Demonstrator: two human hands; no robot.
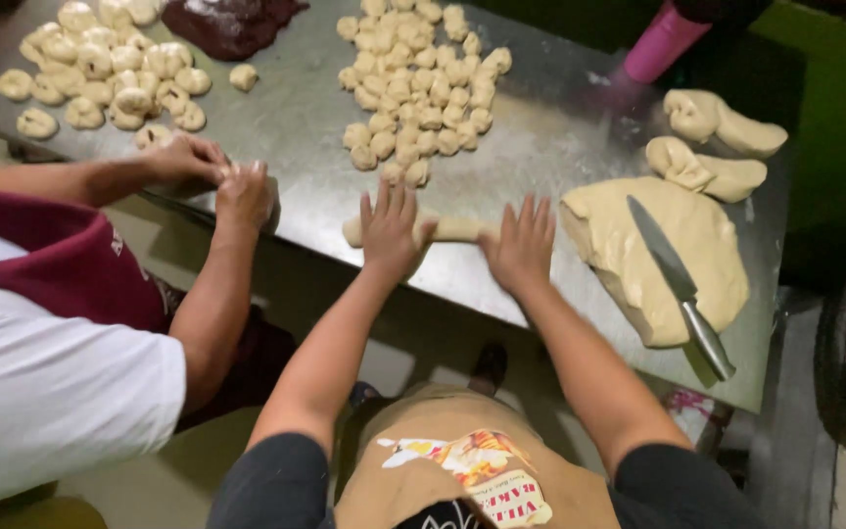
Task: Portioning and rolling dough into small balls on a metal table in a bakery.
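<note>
A pale dough roll (455, 228) lies along the near edge of the steel table (540, 147). My left hand (391, 232) presses flat on its left part, fingers spread. My right hand (521, 245) rests flat on its right end, fingers apart. Only the roll's left tip and middle show between and beside my hands.
A large dough slab (629, 245) with a knife (678, 284) on it lies to the right, two dough lumps (707, 167) behind it. Several small dough pieces (423, 88) sit in the middle. At the left, another person's hands (217, 176) work dough beside more pieces (100, 69). A dark paste mass (232, 22) and a pink bottle (663, 41) sit at the back.
</note>
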